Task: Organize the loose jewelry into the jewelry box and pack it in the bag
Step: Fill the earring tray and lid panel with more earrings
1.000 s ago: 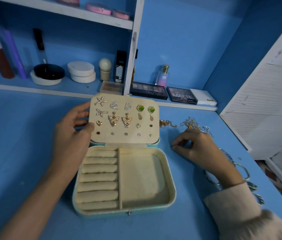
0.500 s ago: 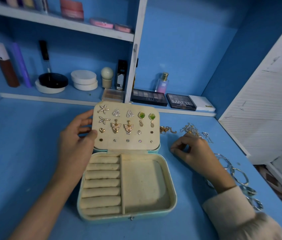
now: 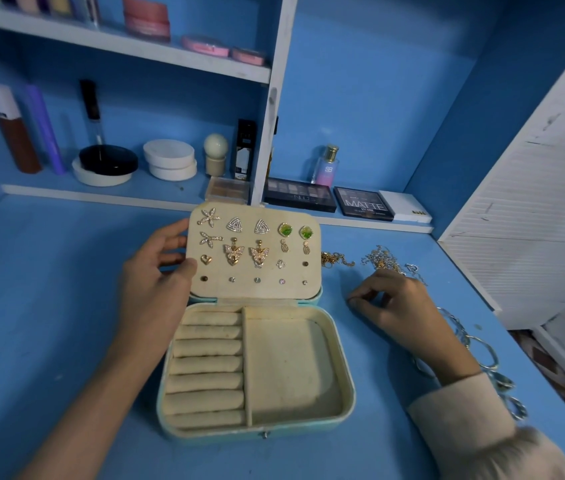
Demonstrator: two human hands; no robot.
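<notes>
Jewelry box (image 3: 348, 375), open: left hand (image 3: 156, 282) grips lid (image 3: 218, 289). Right hand (image 3: 395, 306) curled, fingertips (image 3: 352, 301) on table (image 3: 49, 306); hold indiscernible. Step: gathering. Next: pinch chains (image 3: 381, 259) beyond right hand.

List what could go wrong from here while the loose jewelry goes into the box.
1. The gold chain and silver chains lie bunched close together; lifting one may drag or tangle the other.
2. The bangles sit near the edge of the table, partly under the right sleeve; an arm move could sweep them off.
3. The left hand holds the lid by its edge, thumb beside a heart stud; a slip might knock it loose.
</notes>
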